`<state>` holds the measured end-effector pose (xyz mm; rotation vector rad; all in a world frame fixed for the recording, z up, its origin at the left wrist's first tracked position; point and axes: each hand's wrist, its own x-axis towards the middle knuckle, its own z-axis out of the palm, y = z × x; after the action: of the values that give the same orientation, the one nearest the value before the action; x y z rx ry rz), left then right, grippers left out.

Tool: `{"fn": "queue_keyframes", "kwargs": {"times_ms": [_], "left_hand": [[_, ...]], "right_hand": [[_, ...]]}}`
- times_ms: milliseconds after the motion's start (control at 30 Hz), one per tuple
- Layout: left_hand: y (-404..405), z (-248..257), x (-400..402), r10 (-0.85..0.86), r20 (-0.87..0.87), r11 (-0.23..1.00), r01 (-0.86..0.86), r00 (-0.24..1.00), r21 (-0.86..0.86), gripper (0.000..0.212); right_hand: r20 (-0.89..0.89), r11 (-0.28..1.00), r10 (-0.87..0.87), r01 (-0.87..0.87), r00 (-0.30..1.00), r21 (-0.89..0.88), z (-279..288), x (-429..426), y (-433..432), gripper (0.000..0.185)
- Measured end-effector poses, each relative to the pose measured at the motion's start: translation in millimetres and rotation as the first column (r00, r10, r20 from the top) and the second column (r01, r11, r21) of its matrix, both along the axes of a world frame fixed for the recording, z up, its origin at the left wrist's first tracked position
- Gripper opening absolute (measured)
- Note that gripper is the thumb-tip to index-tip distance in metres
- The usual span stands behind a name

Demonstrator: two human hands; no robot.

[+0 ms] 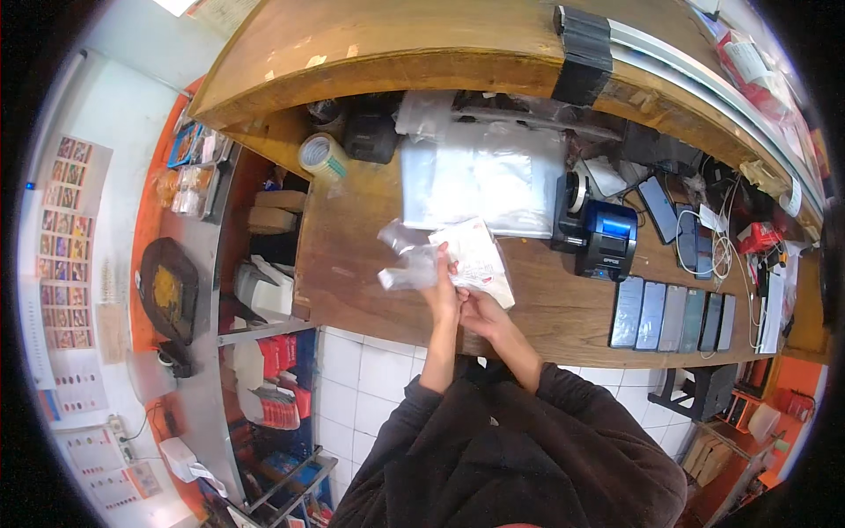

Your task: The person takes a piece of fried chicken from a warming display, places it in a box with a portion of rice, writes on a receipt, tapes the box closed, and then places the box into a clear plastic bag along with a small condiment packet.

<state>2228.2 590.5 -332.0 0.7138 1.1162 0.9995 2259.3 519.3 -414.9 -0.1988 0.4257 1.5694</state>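
Both of my hands are together over the front part of a wooden table (370,297). My left hand (445,290) has its fingers raised against a clear plastic bag (409,261) and a flat white packet with printing (472,254). Low on the packet, my right hand (480,313) closes its fingers at the near edge, close to the left palm. The plastic bag spreads crumpled to the left of the packet. Behind them lies a stack of clear plastic sleeves (482,178). How the packet sits relative to the plastic is hard to tell.
A black and blue label printer (607,241) stands right of the sleeves. Several phones (672,317) lie in a row at the right, with white cables (723,244) behind. Tape rolls (322,155) stand back left. A wooden shelf edge (396,69) overhangs the table's back. Metal shelving (228,264) flanks the left.
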Motion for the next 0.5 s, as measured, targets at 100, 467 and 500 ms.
{"fn": "queue_keyframes", "kwargs": {"times_ms": [100, 467, 500], "left_hand": [[3.9, 17.5, -5.9, -0.153, -0.534, 0.876, 0.364, 0.832, 0.316, 0.028], [-3.9, -36.7, -26.4, -0.102, -0.826, 0.884, 0.431, 0.554, 0.180, 0.040], [-9.6, -66.6, -33.2, -0.101, -0.826, 0.885, 0.428, 0.555, 0.180, 0.040]], "right_hand": [[0.088, 0.998, 0.025, -0.021, 0.996, -0.053, -17.5, 7.5, -2.9, 0.020], [0.926, 0.963, 0.267, 0.115, -0.266, -0.244, 64.2, 50.2, -25.4, 0.011], [0.942, 0.944, 0.329, -0.017, 0.068, -0.329, 66.8, 62.0, -21.0, 0.010]]}}
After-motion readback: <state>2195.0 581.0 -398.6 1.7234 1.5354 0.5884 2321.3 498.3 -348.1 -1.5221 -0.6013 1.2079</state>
